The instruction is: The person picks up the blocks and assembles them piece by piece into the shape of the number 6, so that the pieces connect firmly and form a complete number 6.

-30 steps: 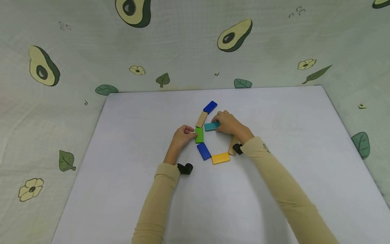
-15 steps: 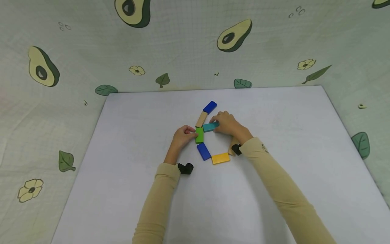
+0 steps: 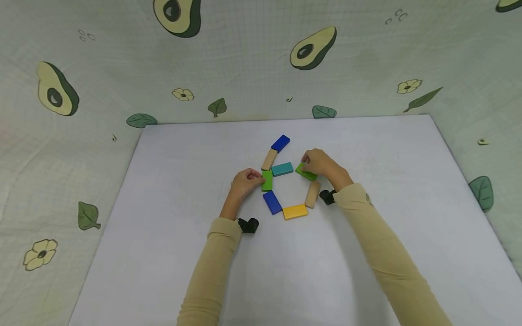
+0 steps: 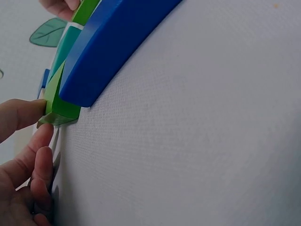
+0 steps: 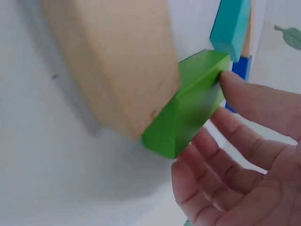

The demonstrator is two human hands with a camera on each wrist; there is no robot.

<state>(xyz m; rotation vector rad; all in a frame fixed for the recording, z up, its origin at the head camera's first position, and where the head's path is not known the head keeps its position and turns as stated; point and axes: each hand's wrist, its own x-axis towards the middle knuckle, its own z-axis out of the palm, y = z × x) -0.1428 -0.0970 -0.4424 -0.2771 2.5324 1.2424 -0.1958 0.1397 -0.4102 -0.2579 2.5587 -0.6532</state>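
My left hand (image 3: 244, 182) touches the outer side of a green wooden block (image 3: 267, 181); in the left wrist view its thumb and a fingertip rest at that block's edge. My right hand (image 3: 324, 165) holds a second green block (image 3: 306, 172) between thumb and fingers, beside a plain wooden block (image 3: 312, 195). Between the two green blocks lies a teal block (image 3: 282, 169), its left end by the first one. A blue block (image 3: 273, 203) and a yellow block (image 3: 295, 211) continue the ring below. In the right wrist view the plain block (image 5: 113, 56) hides part of the second green block (image 5: 202, 101).
Another plain block (image 3: 269, 160) and a dark blue block (image 3: 280, 143) stretch up and away from the ring. Everything lies flat on a white table (image 3: 163, 190). Behind it hangs a cloth (image 3: 253, 54) printed with avocados and leaves. Black wrist cameras sit at both cuffs.
The teal block slid slightly left toward the first green block, and my right hand let it go. That hand moved right onto the second green block. The left hand stayed put.
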